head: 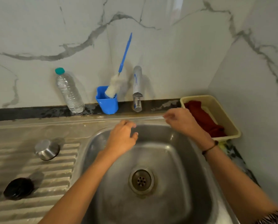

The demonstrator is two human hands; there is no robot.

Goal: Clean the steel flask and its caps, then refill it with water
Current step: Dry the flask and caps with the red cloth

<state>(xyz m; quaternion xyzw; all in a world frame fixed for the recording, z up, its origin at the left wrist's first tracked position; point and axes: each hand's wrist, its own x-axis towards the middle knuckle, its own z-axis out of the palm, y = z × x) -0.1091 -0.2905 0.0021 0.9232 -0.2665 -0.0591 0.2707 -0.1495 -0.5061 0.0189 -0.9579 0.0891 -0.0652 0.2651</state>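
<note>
A steel cap [46,150] lies on the ribbed drainboard left of the sink, and a black inner cap [18,189] lies nearer the front. The flask itself is not in view. My left hand [122,138] hovers over the back left of the sink basin [175,159], fingers loosely curled and holding nothing. My right hand [180,120] hangs over the basin's back rim, right of the tap [137,94], also loosely curled and empty; its fingertips are blurred. No water runs from the tap.
A blue cup [108,103] with a blue-handled bottle brush [118,78] stands at the wall left of the tap. A plastic water bottle [69,91] leans further left. A cream basket [228,120] holding a red cloth [204,118] sits at the right.
</note>
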